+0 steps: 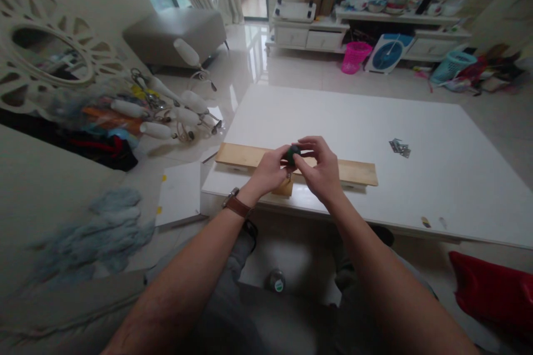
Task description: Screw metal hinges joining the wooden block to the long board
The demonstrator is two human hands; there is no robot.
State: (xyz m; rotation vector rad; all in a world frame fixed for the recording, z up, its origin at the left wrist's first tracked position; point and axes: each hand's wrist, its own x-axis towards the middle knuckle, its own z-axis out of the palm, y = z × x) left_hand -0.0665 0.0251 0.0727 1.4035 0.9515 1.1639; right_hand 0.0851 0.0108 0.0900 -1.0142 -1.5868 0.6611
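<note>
Over the near side of a white table, my left hand [270,170] and my right hand [322,171] come together, both closed around a small dark green rounded object [293,154]. Its exact kind is too blurred to tell, and fingers cover part of it. Beneath my hands a long pale wooden board [358,172] runs left to right across the table. A smaller wooden block [283,188] juts out toward me under my left hand, partly hidden by it.
Several metal plates [400,147] lie on the white table [333,116] at right. Two small flat pieces, one a brown oval [425,222], are near its front edge. A white panel [180,191] stands left, a red cushion-like item [493,291] right, a chandelier [187,113] beyond.
</note>
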